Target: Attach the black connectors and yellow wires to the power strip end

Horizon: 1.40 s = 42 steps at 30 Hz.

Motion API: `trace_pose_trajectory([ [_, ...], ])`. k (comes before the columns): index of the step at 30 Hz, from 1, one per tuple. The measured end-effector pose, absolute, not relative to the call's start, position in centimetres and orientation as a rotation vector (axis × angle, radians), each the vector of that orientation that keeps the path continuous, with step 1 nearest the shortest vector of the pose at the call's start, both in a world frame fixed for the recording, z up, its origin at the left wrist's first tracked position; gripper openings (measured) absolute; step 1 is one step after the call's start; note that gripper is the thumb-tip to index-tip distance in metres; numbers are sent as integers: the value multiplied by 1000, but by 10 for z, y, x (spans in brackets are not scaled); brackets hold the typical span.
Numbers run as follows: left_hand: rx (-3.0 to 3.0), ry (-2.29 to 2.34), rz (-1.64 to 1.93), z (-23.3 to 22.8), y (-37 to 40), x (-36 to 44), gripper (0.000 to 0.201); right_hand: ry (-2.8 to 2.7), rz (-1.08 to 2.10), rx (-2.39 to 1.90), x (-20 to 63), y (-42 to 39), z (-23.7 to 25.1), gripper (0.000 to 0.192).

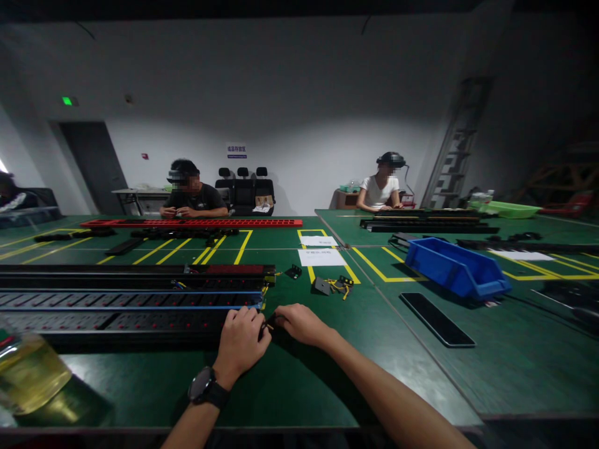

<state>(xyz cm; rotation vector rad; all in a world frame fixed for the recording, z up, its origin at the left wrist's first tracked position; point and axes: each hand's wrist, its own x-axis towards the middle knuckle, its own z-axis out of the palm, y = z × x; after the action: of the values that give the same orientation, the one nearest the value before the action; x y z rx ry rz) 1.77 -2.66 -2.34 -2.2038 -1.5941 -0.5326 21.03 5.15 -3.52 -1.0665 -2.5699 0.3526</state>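
My left hand (241,344), with a watch (204,385) on its wrist, is curled over the right end of the nearest long black slotted rail (163,323). Fingers and thumb close around that end. Just to the right, my right hand (300,323) is pinched on a small dark part (277,320) at the rail's tip; the fingers mostly hide it, so its kind is unclear. A blue-edged rail (140,300) lies directly behind, alongside another black rail (116,275). Beyond the hands lie a small black plate (322,285) and yellow wires (340,287).
A bottle of yellow liquid (35,374) stands at front left. To the right are a phone (437,319) and a blue bin (456,265). Paper sheets (322,257) and a red rail (196,223) lie farther back. Two people (194,196) work across the green table (355,368).
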Motion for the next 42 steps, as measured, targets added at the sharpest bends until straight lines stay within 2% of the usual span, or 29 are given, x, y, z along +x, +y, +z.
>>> trace_pose_trajectory([
  [10, -2213, -1577, -566, -23, -27, 17, 17, -2154, -80, -1849, 281, 94, -14, 29],
  [13, -2213, -1571, -579, -22, -28, 17, 16, -2091, -89, -2016, 300, 101, -15, 29],
  [22, -2223, -1588, -584, -22, -28, 18, 15, -2082, 73, -2081, 307, 102, -15, 28],
  [32, -2229, -1597, -571, -21, -29, 18, 16, -2082, 85, -2048, 306, 101, -15, 19],
  [37, -2226, -1587, -590, -22, -28, 18, 16, -2045, 95, -1902, 304, 106, -15, 30],
  [42, -2225, -1578, -583, -21, -28, 18, 16, -2115, 105, -1806, 302, 111, -20, 28],
])
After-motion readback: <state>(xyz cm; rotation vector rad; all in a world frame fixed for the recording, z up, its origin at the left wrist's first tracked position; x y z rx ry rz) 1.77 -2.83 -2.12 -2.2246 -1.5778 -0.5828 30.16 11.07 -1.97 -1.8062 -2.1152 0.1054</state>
